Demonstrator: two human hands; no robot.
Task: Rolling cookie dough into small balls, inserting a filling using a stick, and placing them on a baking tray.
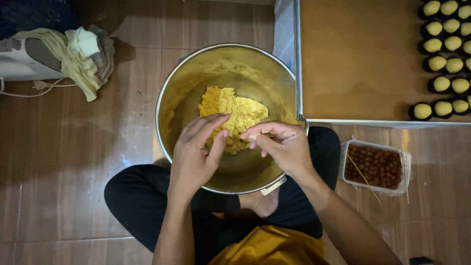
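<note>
Both hands were held over a large metal bowl that rested on the floor against the crossed legs. On the near side, the left hand was curved loosely, its fingers touching the yellow dough without being closed on it. The right hand was pinched on a small piece of dough between thumb and fingertips. The step in hand was judged to be portioning: a bit was being pulled from the mass. For the next move, an even amount and a gentle roll between the palms would likely be called for.

To the right, on the floor, a clear plastic tub was filled with small brown balls, and a thin wooden skewer was laid across it. Farther off, a wide tray was lined with brown paper, and rows of yellow balls in dark cups were set along its right edge. At the far left, a pale cloth was draped over a white appliance.
</note>
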